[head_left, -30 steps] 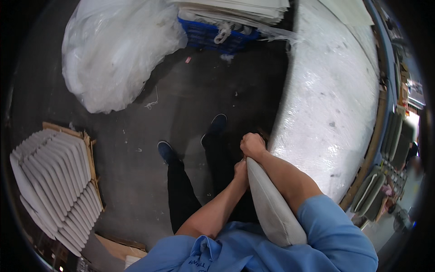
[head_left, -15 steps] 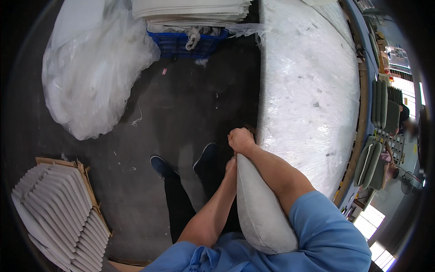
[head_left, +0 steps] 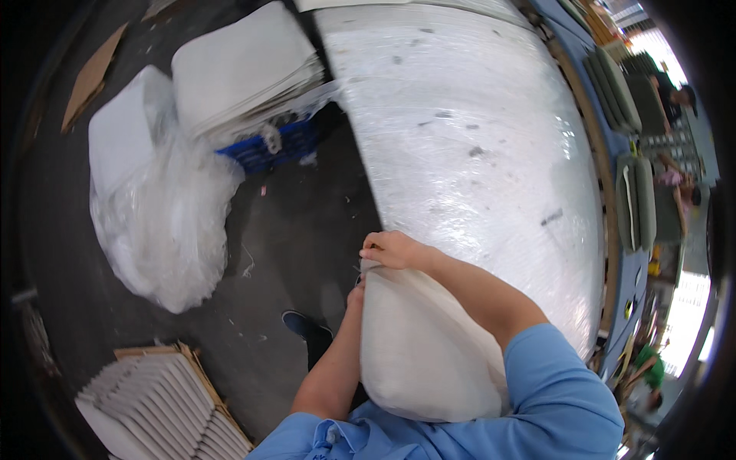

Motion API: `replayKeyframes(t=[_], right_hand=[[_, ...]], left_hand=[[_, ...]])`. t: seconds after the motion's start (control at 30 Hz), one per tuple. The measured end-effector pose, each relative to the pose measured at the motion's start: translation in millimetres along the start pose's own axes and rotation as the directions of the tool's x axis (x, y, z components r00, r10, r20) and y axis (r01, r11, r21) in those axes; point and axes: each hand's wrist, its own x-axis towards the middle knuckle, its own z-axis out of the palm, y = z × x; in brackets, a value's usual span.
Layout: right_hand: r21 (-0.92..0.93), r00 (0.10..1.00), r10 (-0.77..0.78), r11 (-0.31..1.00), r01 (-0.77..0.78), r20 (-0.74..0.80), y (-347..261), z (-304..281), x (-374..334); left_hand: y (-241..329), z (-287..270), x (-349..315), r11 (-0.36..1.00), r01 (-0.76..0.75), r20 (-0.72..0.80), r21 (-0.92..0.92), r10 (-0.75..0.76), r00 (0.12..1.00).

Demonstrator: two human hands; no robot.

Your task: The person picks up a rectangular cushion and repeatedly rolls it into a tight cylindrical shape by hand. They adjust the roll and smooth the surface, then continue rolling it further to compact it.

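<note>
A pale off-white cushion (head_left: 425,345) rests against my blue shirt, its narrow end pointing away from me. At that far corner my right hand (head_left: 391,249) pinches the cloth from above, fingers bent together. Just below, my left hand (head_left: 356,296) grips the left edge of the same corner, and the cushion partly hides its fingers. A short bit of thread seems to stick out beside the two hands.
A broad plastic-wrapped surface (head_left: 475,146) lies ahead and right. To the left are a clear plastic bag (head_left: 172,245), a blue crate (head_left: 268,151) under white sheets (head_left: 241,69), and a stack of white cushions (head_left: 157,406). Grey-green cushions (head_left: 636,199) and people are at far right.
My view has swung to the right. The cushion has turned so its broad face shows, and both hands have shifted slightly left in view, still at its far corner.
</note>
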Motion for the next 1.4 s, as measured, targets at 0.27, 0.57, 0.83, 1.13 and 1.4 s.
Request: replayKeyframes(t=[0.27, 0.57, 0.83, 1.13, 1.4], right_hand=[[-0.168, 0.951, 0.303, 0.942, -0.289, 0.064, 106, -16, -145], [0.382, 0.936, 0.275, 0.907, -0.178, -0.217, 109, -2, -203], [0.073, 0.840, 0.534, 0.845, -0.529, -0.099, 105, 8, -254], [0.443, 0.479, 0.799, 0.601, -0.666, -0.364, 101, 43, -222], [0.629, 0.353, 0.803, 0.595, -0.500, -0.480, 107, 57, -208]], left_hand=[[17, 49, -86, -0.115, -0.499, 0.475, 0.859, 0.540, 0.694], [-103, 140, -99, -0.944, -0.234, 0.533, -0.234, -0.326, 0.781], [-133, 127, -46, -0.999, -0.035, 0.498, 0.021, -0.020, 0.867], [-176, 107, -41, -0.985, 0.168, 0.707, -0.034, 0.095, 0.701], [-161, 108, -18, -0.994, 0.104, 0.752, 0.017, 0.082, 0.654]])
